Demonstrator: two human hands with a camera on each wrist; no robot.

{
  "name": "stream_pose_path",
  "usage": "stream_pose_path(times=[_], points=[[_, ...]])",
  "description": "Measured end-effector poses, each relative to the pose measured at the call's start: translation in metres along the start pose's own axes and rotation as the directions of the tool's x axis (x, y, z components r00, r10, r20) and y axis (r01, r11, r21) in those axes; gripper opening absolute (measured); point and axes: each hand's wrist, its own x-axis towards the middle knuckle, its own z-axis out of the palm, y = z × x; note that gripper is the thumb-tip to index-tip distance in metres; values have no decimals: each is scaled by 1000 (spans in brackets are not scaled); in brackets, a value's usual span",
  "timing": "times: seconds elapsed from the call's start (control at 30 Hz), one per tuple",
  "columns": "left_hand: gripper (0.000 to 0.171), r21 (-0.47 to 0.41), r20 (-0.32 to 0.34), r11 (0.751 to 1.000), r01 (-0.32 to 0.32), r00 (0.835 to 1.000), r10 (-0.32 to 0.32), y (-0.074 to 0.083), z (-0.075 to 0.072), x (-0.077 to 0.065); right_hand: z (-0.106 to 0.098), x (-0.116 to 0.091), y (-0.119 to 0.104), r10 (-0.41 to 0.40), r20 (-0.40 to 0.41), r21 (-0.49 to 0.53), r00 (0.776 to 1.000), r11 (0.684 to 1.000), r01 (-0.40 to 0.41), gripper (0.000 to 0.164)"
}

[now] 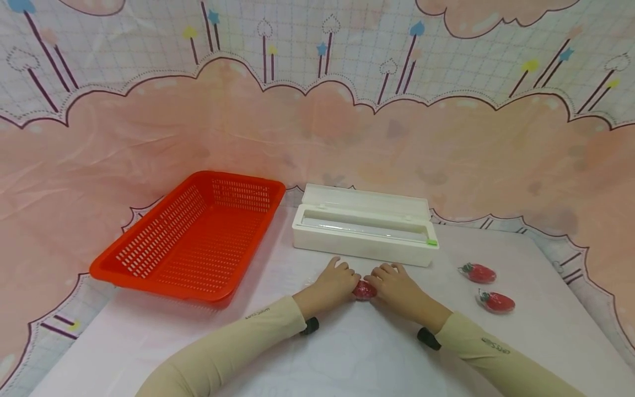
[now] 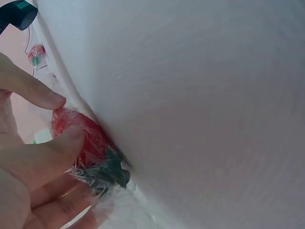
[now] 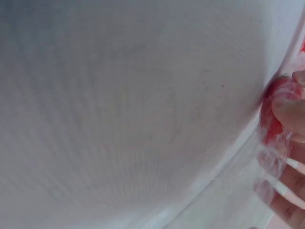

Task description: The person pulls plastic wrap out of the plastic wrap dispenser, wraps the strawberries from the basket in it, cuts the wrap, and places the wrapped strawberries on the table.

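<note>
A red strawberry (image 1: 364,290) with a green leafy top lies at the front middle of the white table, wrapped in clear cling film. My left hand (image 1: 333,282) grips it from the left, the thumb (image 2: 66,145) pressed on its red side near the leaves. From the other side my right hand (image 1: 398,289) pinches its tip end, with film (image 3: 272,160) bunched around the fingers. In the right wrist view the strawberry (image 3: 274,112) shows under the right thumb. Two more film-wrapped strawberries, one farther (image 1: 478,273) and one nearer (image 1: 496,302), lie to the right.
Behind my hands stands a white cling film box (image 1: 364,248), its lid raised, a roll inside and a green slider at its right end. A red plastic basket (image 1: 248,259) with slotted walls sits at the left. A patterned pink cloth (image 1: 347,143) hangs behind the table.
</note>
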Motion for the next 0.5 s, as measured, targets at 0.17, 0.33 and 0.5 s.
stream_pose_path(times=[0.17, 0.33, 0.5], points=[[41, -56, -18, 998, 8, 1000, -9, 0, 0, -2, 0, -1, 0, -19, -40, 26, 999, 999, 20, 33], [47, -42, 1, 999, -9, 1000, 9, -1, -4, -2, 1, -2, 0, -23, -41, 27, 999, 999, 24, 28], [40, -24, -8, 999, -22, 1000, 21, -1, -3, -1, 1, -3, 0, -23, -12, 37, 1000, 999, 23, 24]])
